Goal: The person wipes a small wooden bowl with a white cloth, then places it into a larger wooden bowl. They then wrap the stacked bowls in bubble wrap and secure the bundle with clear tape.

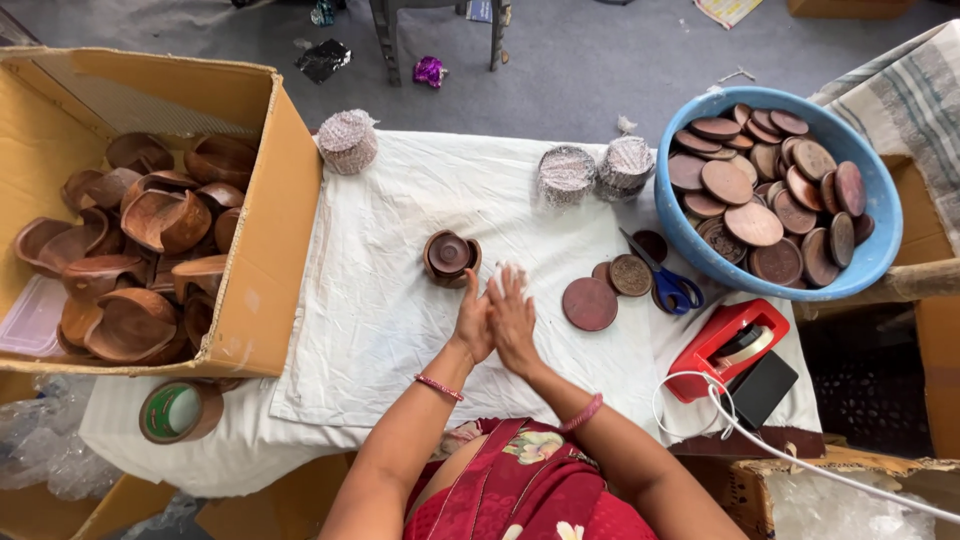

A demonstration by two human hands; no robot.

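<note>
My left hand (pixel 473 322) and my right hand (pixel 513 318) are pressed together, palm against palm, over the white cloth (pixel 380 320) near its middle. I see nothing between them, though the fingertips are blurred. Just beyond the left hand sits a small brown clay cup (pixel 451 257) with a round lid on it. To the right of my hands lie three loose brown clay discs (pixel 589 304) and blue-handled scissors (pixel 668 285).
A cardboard box (pixel 270 230) of clay cups stands at left, a blue tub (pixel 880 215) of clay discs at right. Three wrapped stacks (pixel 347 141) sit at the cloth's far edge. A red tape dispenser (pixel 725 345), black phone with white cable and a tape roll (pixel 180 410) lie near me.
</note>
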